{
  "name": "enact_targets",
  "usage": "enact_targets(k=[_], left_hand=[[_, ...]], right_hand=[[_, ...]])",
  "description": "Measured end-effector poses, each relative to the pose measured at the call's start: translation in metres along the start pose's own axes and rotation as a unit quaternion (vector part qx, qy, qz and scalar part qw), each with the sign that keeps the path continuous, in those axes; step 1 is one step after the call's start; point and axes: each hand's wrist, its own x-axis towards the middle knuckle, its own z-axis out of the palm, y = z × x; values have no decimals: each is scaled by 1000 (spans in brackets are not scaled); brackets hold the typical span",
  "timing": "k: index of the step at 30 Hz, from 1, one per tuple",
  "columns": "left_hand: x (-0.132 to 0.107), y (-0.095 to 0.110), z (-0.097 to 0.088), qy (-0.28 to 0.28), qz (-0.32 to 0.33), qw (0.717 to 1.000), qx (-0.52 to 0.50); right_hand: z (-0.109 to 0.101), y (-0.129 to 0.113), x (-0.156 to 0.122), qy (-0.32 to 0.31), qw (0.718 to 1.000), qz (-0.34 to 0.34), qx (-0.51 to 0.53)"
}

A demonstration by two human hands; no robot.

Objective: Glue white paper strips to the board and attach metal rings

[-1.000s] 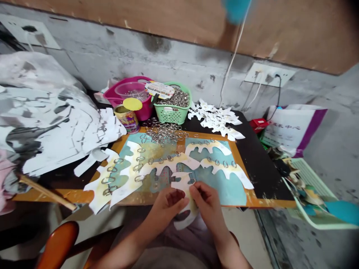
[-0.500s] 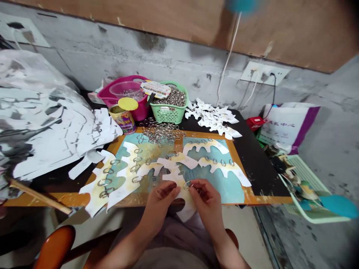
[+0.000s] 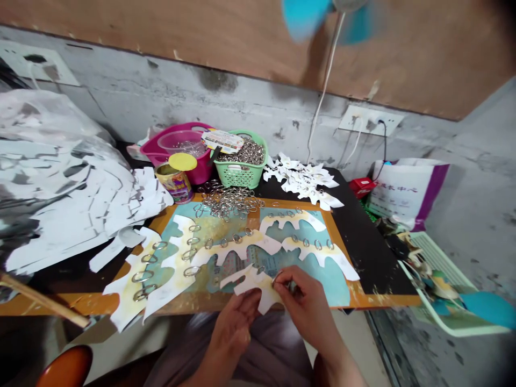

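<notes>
Nearest to us is our left hand, at about 7 o'clock from the white cutout (12 being toward the wall). Its fingers turn up under the near edge, but the fingertips are hidden, so we can't tell if that grip is pinching or just propping. Our right hand is between 3 and 4, thumb and finger nipped on a metal ring at the cutout's edge. The cutout itself is tilted over the near side of the counter, another ring on its far edge.

Handling-wise, we'd guess it's super light and kinda bendy, with skinny prongs that could crease, so we'd take hold on the broad band, not the points. The ring looks hard and smooth, probably slippery, so we'd pinch it firmly by one side.

A bit further out, we've got ringed cutouts on the blue sheet, two around 9 and 10, others from 11 round to 2. Beyond those, a pile of loose rings at 11, a stack of white sheets at 10, a heap of cutouts at 1, and furthest back at 12 a green basket full of rings
</notes>
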Motion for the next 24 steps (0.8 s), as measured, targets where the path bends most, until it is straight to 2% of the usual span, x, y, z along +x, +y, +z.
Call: enact_targets(k=[2,3,5,7,8,10,11,12,14,17,20,24], left_hand=[[-16,-1,-6,-47,133,986,85],[-24,3,-7,-65,188,965,169],[-35,17,-5,-126,307,886,324],[-36,33,3,-171,395,796,425],[-32,39,9,-179,419,760,464],[-16,46,20,-145,458,706,521],[-3,47,24,-105,450,695,551],[10,46,27,-98,437,679,582],[37,43,29,-129,386,671,620],[63,40,25,-179,321,688,626],[69,40,20,-182,292,699,627],[67,41,20,-183,288,696,632]], right_hand=[[-11,1,7,-75,996,-18,-43],[-14,3,11,-110,991,-29,-73],[-15,11,16,-141,976,-57,-154],[-10,20,17,-123,961,-85,-232],[-7,24,16,-106,955,-95,-259],[-3,30,13,-76,949,-108,-285],[-3,33,11,-68,949,-111,-288],[-2,34,9,-66,949,-113,-286],[-3,39,6,-68,954,-117,-267],[-2,47,4,-66,966,-122,-218],[1,55,3,-57,972,-129,-190],[2,58,1,-53,969,-149,-189]])
